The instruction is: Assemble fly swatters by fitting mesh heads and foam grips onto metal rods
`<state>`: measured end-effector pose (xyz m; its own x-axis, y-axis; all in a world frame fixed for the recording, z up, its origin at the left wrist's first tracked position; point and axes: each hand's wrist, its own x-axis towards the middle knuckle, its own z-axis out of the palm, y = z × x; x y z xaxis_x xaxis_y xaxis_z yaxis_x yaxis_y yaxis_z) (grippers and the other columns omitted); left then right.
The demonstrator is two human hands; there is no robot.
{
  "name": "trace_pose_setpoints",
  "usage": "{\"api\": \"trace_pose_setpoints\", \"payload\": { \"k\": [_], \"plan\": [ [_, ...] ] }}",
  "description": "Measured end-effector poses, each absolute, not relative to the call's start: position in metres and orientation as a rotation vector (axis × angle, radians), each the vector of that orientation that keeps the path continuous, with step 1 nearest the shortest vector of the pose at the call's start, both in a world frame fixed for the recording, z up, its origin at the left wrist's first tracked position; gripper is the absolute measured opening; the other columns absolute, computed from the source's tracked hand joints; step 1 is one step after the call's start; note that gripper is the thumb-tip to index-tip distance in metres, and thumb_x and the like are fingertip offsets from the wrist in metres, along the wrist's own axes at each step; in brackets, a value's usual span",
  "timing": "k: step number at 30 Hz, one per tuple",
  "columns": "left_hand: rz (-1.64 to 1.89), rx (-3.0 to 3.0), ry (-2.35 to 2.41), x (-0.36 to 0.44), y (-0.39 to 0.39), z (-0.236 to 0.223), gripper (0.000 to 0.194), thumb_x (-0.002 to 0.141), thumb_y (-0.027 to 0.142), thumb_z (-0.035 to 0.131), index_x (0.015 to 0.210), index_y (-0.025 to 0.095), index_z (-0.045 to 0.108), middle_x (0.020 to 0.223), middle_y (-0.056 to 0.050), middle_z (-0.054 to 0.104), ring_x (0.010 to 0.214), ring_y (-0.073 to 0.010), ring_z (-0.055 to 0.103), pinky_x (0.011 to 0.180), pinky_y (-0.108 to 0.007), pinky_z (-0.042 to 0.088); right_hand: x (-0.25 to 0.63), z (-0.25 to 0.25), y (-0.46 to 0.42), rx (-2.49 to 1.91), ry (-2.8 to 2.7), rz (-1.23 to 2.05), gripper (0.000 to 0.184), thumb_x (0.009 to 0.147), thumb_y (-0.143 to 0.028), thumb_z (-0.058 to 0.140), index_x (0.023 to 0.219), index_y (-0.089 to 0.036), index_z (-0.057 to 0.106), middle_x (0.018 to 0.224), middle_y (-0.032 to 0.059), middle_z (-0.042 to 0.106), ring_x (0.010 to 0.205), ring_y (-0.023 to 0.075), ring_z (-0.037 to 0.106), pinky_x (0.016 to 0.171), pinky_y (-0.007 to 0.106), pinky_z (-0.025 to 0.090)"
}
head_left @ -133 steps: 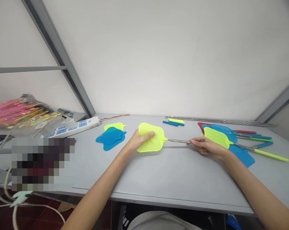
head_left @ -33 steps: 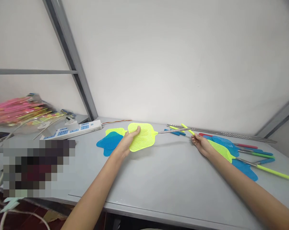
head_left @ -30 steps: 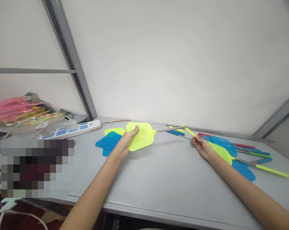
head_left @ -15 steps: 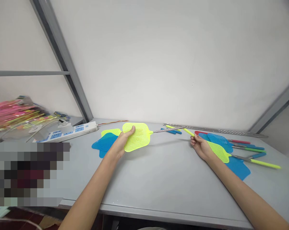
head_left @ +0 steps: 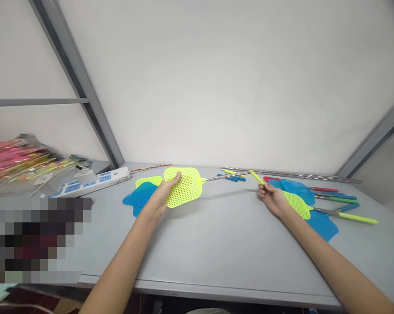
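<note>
The left hand (head_left: 162, 195) clamps a yellow flyswatter head (head_left: 185, 188), apparently to steady its metal rod (head_left: 228, 176) near the yellow handle grip (head_left: 257, 178) the right hand (head_left: 273, 199) pinches.

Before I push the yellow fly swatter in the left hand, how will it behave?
The perforated head looks thin, so it is probably light and bendy. Its straight metal shaft is likely stiffer. The head's broad, flat shape should resist rolling.

I see neon yellow on the swatter head (head_left: 185, 188), patterned with rows of small holes; its rod (head_left: 228, 176) is silver, the grip sleeve (head_left: 257, 178) matching yellow. My view also gives a grey tabletop (head_left: 216, 248), a red handle (head_left: 326, 189), a green handle (head_left: 344, 200) and a white power strip (head_left: 95, 184) with blue socket panels.
</note>
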<state>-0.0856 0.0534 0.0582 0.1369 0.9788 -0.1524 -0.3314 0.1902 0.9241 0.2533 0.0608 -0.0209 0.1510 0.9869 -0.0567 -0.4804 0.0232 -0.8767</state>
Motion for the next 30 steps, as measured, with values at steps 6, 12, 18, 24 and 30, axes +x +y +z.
{"api": "trace_pose_setpoints", "payload": {
  "k": [6,12,18,24,30],
  "plan": [
    [1.142,0.889,0.933,-0.0872,0.0552,0.0558,0.029,0.073,0.035,0.061,0.092,0.013,0.062,0.091,-0.011,0.066,0.081,-0.0224,0.063,0.069,-0.028,0.052,0.2550,-0.0219,0.0615,-0.929,-0.721,1.290,0.021,0.085,-0.026,0.047,0.102,-0.015,0.053,0.096,0.0052,0.056,0.076,0.0132,0.056,0.064,0.030,0.049],
    [1.122,0.892,0.934,-0.0874,0.0548,0.0559,0.029,0.072,0.034,0.062,0.092,0.013,0.062,0.089,-0.010,0.066,0.081,-0.0228,0.063,0.069,-0.029,0.053,0.2545,-0.0221,0.0618,-0.926,-0.722,1.274,0.022,0.085,-0.026,0.047,0.102,-0.015,0.053,0.097,0.0054,0.056,0.076,0.0134,0.056,0.064,0.030,0.049],
    [1.124,0.886,0.937,-0.0869,0.0546,0.0567,0.029,0.073,0.034,0.061,0.093,0.013,0.062,0.087,-0.011,0.067,0.080,-0.0228,0.064,0.070,-0.028,0.053,0.2553,-0.0222,0.0619,-0.933,-0.719,1.266,0.021,0.085,-0.027,0.047,0.101,-0.015,0.053,0.096,0.0051,0.056,0.075,0.0129,0.056,0.063,0.029,0.049],
    [1.117,0.889,0.936,-0.0869,0.0542,0.0572,0.028,0.074,0.035,0.060,0.091,0.013,0.063,0.088,-0.011,0.067,0.080,-0.0231,0.064,0.070,-0.029,0.053,0.2577,-0.0246,0.0634,-0.939,-0.723,1.283,0.022,0.085,-0.027,0.047,0.102,-0.015,0.053,0.097,0.0053,0.056,0.076,0.0134,0.056,0.064,0.030,0.049],
    [1.112,0.916,0.962,-0.0862,0.0528,0.0580,0.029,0.073,0.034,0.061,0.092,0.013,0.062,0.088,-0.010,0.067,0.079,-0.0223,0.064,0.068,-0.029,0.053,0.2577,-0.0240,0.0630,-0.951,-0.726,1.282,0.021,0.085,-0.027,0.047,0.101,-0.015,0.053,0.097,0.0053,0.056,0.076,0.0133,0.056,0.064,0.030,0.049]
  ]
}}
